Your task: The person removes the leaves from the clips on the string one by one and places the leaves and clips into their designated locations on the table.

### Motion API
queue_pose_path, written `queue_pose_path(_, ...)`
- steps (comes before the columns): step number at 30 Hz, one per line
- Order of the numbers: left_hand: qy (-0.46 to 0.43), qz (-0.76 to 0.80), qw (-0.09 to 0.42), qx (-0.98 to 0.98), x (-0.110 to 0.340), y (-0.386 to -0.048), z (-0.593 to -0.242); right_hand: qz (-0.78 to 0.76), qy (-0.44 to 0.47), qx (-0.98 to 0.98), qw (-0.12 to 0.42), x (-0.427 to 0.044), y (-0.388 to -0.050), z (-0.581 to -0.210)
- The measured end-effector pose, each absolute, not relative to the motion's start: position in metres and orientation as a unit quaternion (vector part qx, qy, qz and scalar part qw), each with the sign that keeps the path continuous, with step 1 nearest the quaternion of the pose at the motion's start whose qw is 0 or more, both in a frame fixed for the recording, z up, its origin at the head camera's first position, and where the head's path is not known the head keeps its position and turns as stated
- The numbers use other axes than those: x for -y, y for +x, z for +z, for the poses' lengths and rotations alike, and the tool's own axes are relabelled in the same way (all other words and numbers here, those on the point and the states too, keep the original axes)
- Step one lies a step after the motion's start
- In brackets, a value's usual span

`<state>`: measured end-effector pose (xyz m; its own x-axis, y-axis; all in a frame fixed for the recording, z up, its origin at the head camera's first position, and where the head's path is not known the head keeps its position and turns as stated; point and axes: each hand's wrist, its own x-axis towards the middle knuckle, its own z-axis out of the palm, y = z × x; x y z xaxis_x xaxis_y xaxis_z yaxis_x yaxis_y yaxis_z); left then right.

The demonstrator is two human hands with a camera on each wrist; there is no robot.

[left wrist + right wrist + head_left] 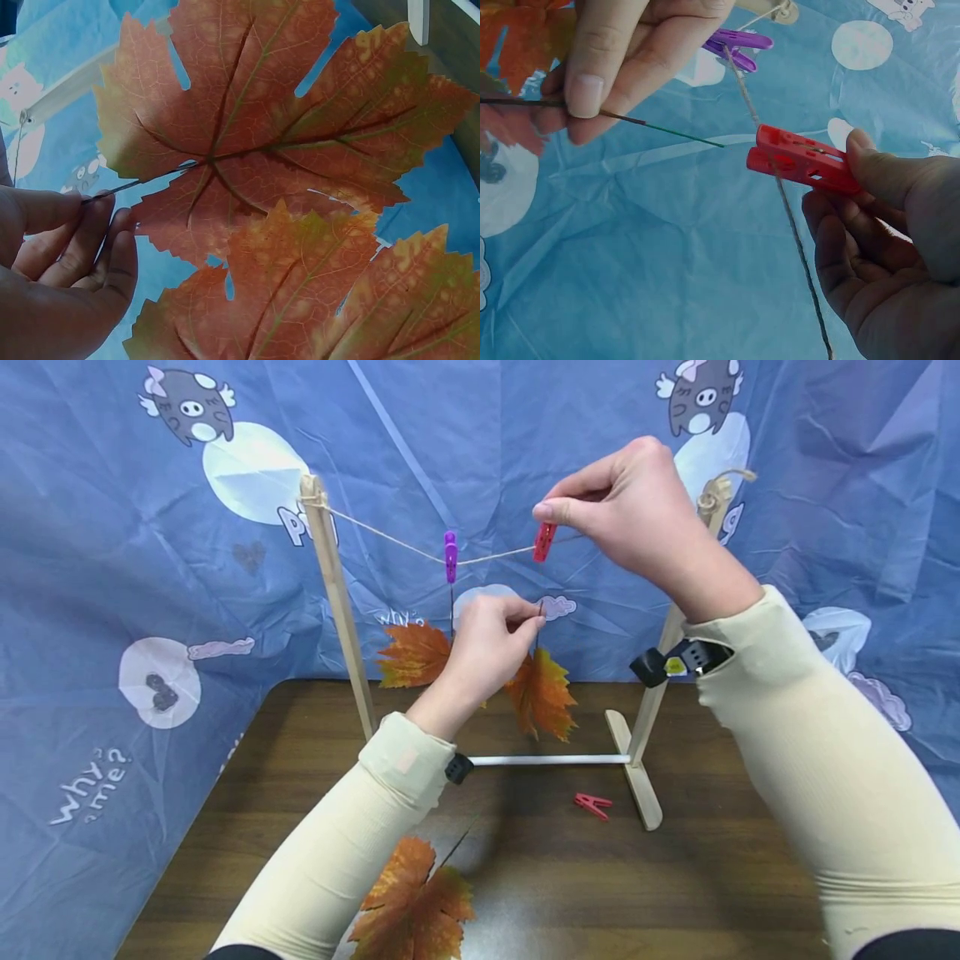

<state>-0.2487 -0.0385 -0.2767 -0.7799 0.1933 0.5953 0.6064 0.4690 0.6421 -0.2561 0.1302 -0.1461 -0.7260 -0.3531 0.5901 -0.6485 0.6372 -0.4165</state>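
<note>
We see two bare hands at work beneath and along a thin, beige twine line (498,557) strung between the two upright, pale wooden posts (341,602) of a stand. The left hand (495,639) pinches, between thumb and fingers, the slender dark stem (139,181) of an orange-and-green, lobed artificial leaf (546,693), which hangs below the twine. The right hand (645,518), raised higher, pinches the handle end of a red plastic clothespin (545,542) between thumb and fingers. In the right wrist view we find the twine crossing the clothespin near its tip, though we cannot tell whether it lies between the jaws; the stem's green end points toward this clothespin, near it but apart. To the left on the line we note a purple plastic clothespin (451,557), standing upright, with a second orange leaf (412,656) hanging by its stem beneath it. In the left wrist view the two leaves overlap. Below, on a brown wood-grain table (525,877), we observe a third orange leaf (412,906) lying flat near the left forearm, and another red plastic clothespin (593,805) beside the stand's right wooden foot (643,793), just in front of a white crossbar (551,760). Behind everything we see a blue printed cloth (225,585).
</note>
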Motion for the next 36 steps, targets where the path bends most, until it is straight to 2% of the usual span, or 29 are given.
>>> queue_pose_path(19, -0.251, -0.458, 0.191, 0.831, 0.030, -0.239, -0.286, 0.376, 0.284, 0.836, 0.283, -0.140, -0.252, -0.141)
queue_pose_path(30, -0.258, -0.499, 0.145, 0.814, 0.028, -0.227, -0.292, 0.402, 0.278, 0.829, 0.270, -0.144, -0.247, -0.143)
queue_pose_path(36, -0.263, -0.501, 0.142, 0.812, 0.028, -0.220, -0.296, 0.407, 0.272, 0.835, 0.251, -0.151, -0.237, -0.150)
